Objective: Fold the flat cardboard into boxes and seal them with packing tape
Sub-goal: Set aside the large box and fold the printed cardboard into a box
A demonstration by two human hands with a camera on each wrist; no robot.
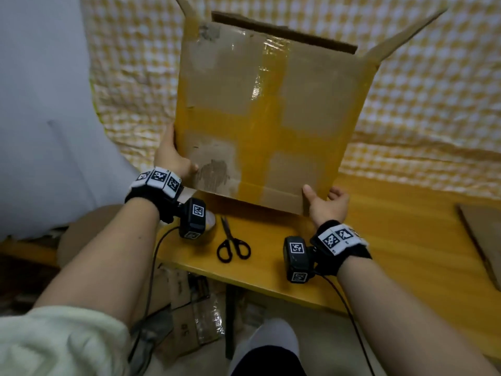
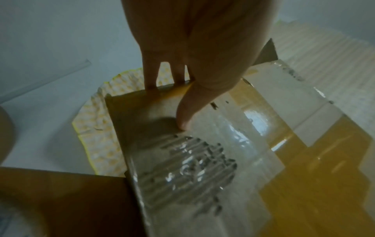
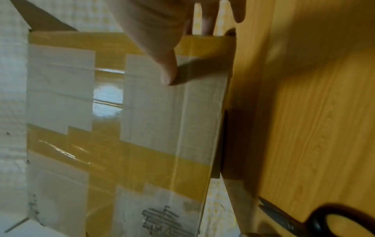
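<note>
I hold a cardboard box [image 1: 260,109] tilted up over the wooden table [image 1: 393,240], its taped face toward me. Yellow packing tape [image 1: 268,137] crosses that face, and flaps stand open at the far end. My left hand [image 1: 176,154] grips the lower left edge, thumb [image 2: 185,117] on the face [image 2: 233,168] and fingers behind. My right hand [image 1: 325,198] grips the lower right corner, thumb [image 3: 168,70] pressed on the face [image 3: 142,120] and fingers round the side. A tape roll [image 1: 211,221] lies partly hidden under my left wrist.
Black-handled scissors [image 1: 232,244] lie on the table in front of the box, also seen as scissors [image 3: 324,222] in the right wrist view. Flat cardboard [image 1: 482,240] lies at the right edge. A yellow checked cloth [image 1: 433,104] covers the surface behind. More cardboard [image 1: 189,321] sits on the floor.
</note>
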